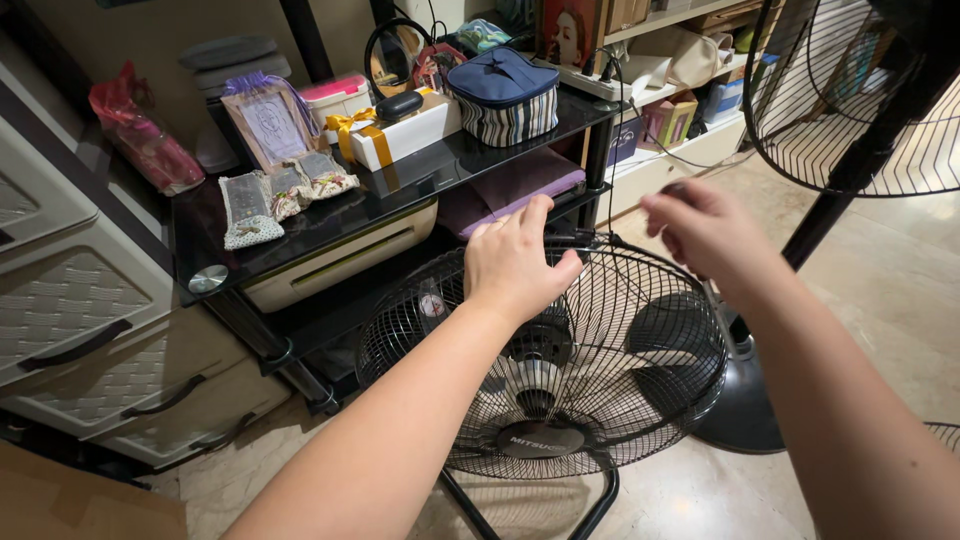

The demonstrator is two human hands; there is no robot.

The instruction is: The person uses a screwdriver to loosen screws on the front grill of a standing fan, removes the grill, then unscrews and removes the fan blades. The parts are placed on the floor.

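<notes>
Head view: the left hand [515, 262] lies spread on the top rim of the black floor fan [545, 365], low at centre. The right hand [705, 232], blurred, hovers beside it; its fingers' closure is unclear.

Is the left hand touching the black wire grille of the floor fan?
Touching. The head view shows the left hand laid on the top rim of the fan grille, fingers curled over the wires.
</notes>
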